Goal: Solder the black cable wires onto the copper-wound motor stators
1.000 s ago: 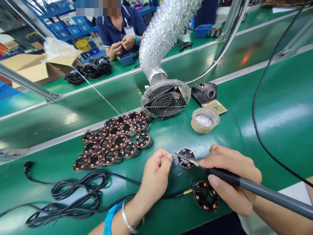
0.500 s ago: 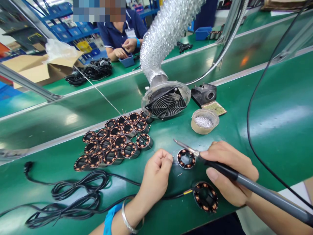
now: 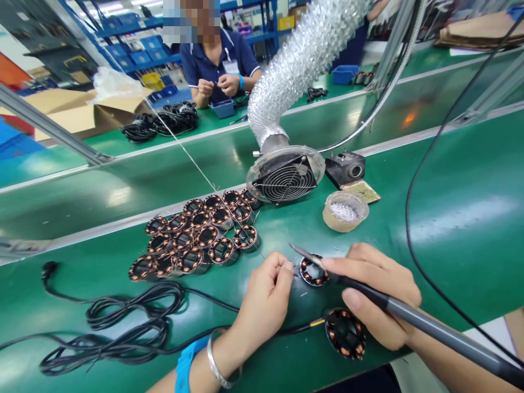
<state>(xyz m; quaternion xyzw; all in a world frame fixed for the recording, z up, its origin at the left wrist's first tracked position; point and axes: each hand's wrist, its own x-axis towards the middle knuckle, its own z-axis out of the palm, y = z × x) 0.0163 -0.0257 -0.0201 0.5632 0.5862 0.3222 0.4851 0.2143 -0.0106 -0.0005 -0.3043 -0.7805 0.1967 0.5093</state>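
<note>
My right hand (image 3: 379, 295) is closed around a soldering iron (image 3: 368, 295), its bare tip pointing left over the upper stator coil ring. My left hand (image 3: 268, 292) is pinched shut on a thin strand of solder wire (image 3: 293, 266), whose short end sticks out beside the thumb. Just right of those fingertips, the small stator coil ring (image 3: 314, 269) lies on the green bench, partly covered by the iron. Nearer me, a second stator (image 3: 346, 334) with copper windings is joined to a black cable (image 3: 295, 329) that passes under my left wrist.
Several wound stators (image 3: 207, 236) stand grouped at the left. A fume extractor hood (image 3: 286, 177) hangs behind, near an iron stand (image 3: 347, 168) and a tub of silvery bits (image 3: 346, 212). Coiled cable (image 3: 135, 305) lies left. A co-worker (image 3: 221, 65) sits opposite.
The view has shifted slightly. The iron's tip has come lower, over the upper stator ring, while my left hand keeps its pinch. Across the bench, the co-worker's hands have risen from the blue bin.
</note>
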